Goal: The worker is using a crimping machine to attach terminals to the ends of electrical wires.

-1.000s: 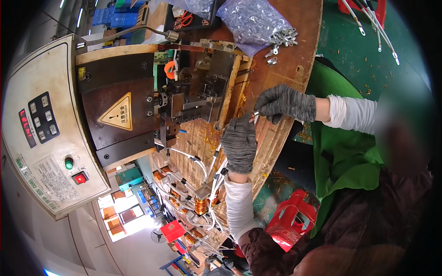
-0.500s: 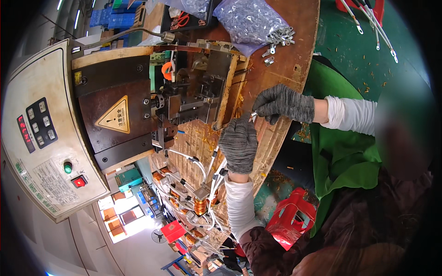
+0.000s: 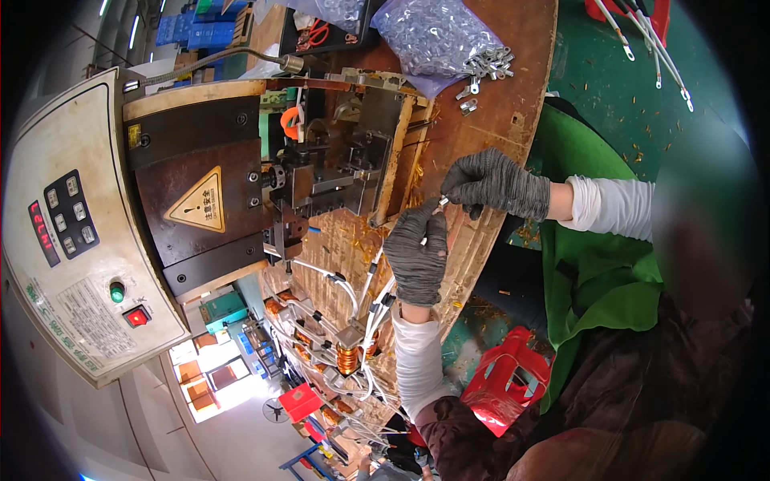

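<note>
My right hand (image 3: 497, 184), in a dark grey knitted glove, is closed with its fingertips pinching a small silvery metal cable lug (image 3: 443, 200). Just below it, my left hand (image 3: 415, 260), gloved alike, is closed, its fingertips meeting the lug. A small white bit of what looks like a white cable (image 3: 423, 240) shows between its thumb and fingers; the rest is hidden by the glove. Both hands are over the edge of the wooden bench (image 3: 473, 232). Beyond them, a clear bag of metal lugs (image 3: 437, 40) lies open, with several loose lugs (image 3: 468, 106) beside it.
A press machine (image 3: 321, 176) with a control box (image 3: 80, 224) stands to the left of my hands. White cables and copper coils (image 3: 347, 359) lie below. A red stool (image 3: 509, 377) is near my left arm. Finished-looking cables (image 3: 658, 56) hang at upper right.
My left hand has turned slightly and its thumb has lifted, so that a white bit shows between thumb and fingers. My right hand keeps its pinch on the lug almost unmoved.
</note>
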Tool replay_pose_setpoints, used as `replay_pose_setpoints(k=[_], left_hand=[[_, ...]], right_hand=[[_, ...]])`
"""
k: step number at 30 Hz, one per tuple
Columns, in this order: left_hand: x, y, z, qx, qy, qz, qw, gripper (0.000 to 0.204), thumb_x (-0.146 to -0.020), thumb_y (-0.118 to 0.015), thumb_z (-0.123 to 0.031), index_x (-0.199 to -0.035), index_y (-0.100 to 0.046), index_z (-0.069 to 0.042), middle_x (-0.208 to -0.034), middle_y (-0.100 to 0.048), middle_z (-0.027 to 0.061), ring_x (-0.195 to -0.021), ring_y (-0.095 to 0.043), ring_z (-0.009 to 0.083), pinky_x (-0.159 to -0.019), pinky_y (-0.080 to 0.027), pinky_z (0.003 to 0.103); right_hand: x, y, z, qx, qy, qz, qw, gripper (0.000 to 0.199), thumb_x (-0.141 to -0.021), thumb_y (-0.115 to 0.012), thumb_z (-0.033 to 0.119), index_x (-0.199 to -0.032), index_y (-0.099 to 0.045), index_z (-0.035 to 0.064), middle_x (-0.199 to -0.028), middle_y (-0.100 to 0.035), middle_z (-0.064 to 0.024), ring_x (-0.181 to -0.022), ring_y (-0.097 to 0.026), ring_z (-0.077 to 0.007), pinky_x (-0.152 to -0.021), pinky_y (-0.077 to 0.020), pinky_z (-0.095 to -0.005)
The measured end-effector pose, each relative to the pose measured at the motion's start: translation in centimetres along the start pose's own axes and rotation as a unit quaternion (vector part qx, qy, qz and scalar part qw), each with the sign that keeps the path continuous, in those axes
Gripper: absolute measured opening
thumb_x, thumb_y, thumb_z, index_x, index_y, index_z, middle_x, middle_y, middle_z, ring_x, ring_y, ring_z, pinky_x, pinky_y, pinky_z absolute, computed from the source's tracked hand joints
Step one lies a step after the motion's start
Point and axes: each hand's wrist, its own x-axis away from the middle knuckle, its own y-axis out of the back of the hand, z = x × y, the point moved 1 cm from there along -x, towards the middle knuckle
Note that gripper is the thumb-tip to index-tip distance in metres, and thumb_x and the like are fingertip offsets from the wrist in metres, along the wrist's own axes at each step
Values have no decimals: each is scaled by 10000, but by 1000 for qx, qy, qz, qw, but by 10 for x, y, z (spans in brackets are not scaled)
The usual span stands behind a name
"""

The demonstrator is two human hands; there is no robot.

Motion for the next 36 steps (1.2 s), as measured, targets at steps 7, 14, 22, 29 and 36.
replay_pose_setpoints(k=[7, 14, 22, 29, 36], left_hand=[[-13, 5, -1, 296, 290, 133, 901, 211, -800, -602, -93, -968, -623, 33, -739, -630, 96, -604, -556, 140, -555, -453, 258], [-17, 6, 6, 368, 338, 137, 855, 165, -757, -625, -70, -894, -614, 21, -729, -632, 99, -591, -558, 154, -576, -464, 268], [-22, 10, 15, 376, 334, 175, 846, 154, -751, -627, -64, -873, -619, 28, -729, -635, 109, -599, -569, 157, -580, -469, 269], [-26, 6, 19, 368, 341, 220, 837, 190, -763, -620, -89, -905, -625, 36, -730, -635, 112, -599, -569, 154, -584, -475, 259], [-26, 19, 24, 388, 316, 237, 833, 289, -810, -598, -112, -1051, -572, 46, -847, -643, 130, -692, -598, 170, -667, -486, 276]], right_hand=[[5, 6, -7, 14, 38, -10, 999, 187, -825, -621, 122, -932, -597, -29, -766, -608, -43, -642, -573, -86, -553, -489, -226], [2, 1, -14, 93, 122, -57, 986, 174, -834, -604, 125, -937, -596, -16, -739, -603, -34, -610, -554, -74, -549, -479, -226], [3, 4, -13, 54, 118, -23, 991, 142, -851, -589, 113, -941, -584, 3, -810, -597, -26, -676, -543, -66, -598, -465, -221], [2, 9, -2, 291, 259, -73, 918, 167, -796, -617, 134, -899, -604, 4, -817, -629, -90, -724, -601, -173, -667, -483, -298], [-4, 1, 33, 288, 85, -25, 954, 148, -766, -638, 128, -850, -628, 7, -710, -625, -81, -635, -604, -150, -601, -489, -290]])
